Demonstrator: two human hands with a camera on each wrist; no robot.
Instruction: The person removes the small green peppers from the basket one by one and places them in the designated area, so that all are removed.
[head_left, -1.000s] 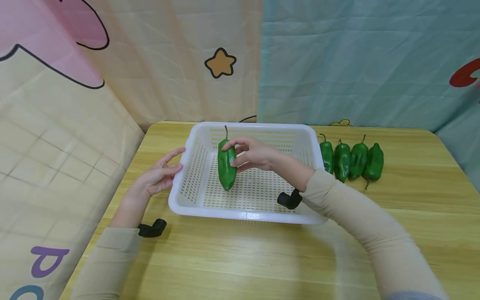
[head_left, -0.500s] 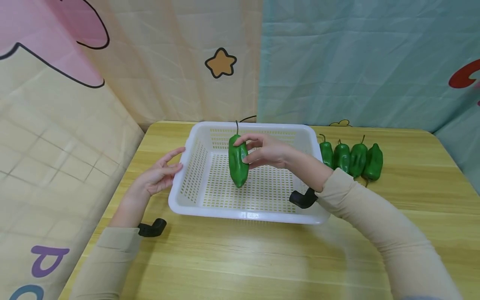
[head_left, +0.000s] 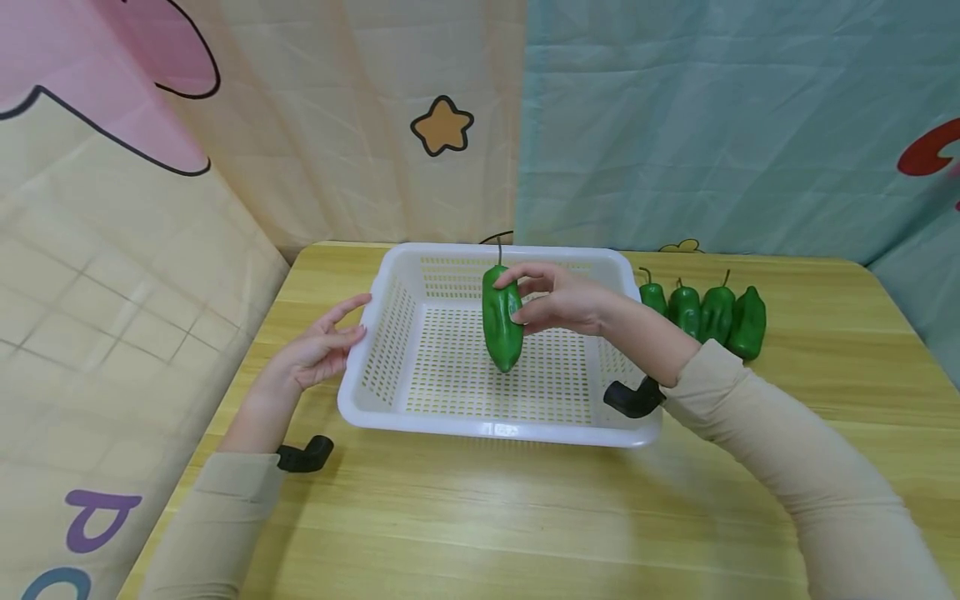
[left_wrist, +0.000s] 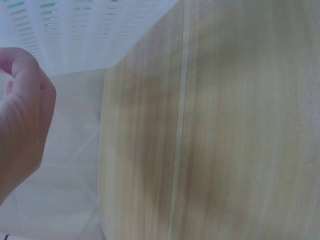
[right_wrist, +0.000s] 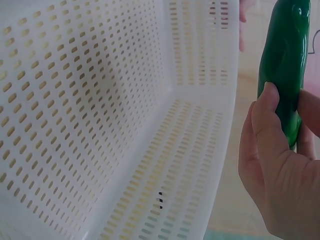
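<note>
A white plastic basket [head_left: 495, 429] with slotted walls stands on the table. Over it, my right hand [head_left: 558, 298] holds a green pepper [head_left: 502, 325] between thumb and fingers, its thin stem pointing up. The right wrist view shows this pepper [right_wrist: 286, 55] above the basket's rim, in the grip of the right hand [right_wrist: 280, 160]. At the basket's left rim, my left hand [head_left: 315, 354] holds the edge with thumb and fingers. In the left wrist view, the left hand [left_wrist: 25, 110] is partly cut off, with curled fingers beside the basket wall [left_wrist: 90, 30].
Several more green peppers [head_left: 717, 313] lie in a row on the wooden table [head_left: 480, 508], right of the basket; the right forearm partly covers them. Printed cloth [head_left: 637, 125] hangs behind the table and along its left side. A black wrist mount [head_left: 633, 398] sticks out over the basket's right part.
My right hand has moved right across the basket, carrying the pepper from the left part toward the middle and slightly farther back. The left hand and basket have stayed put.
</note>
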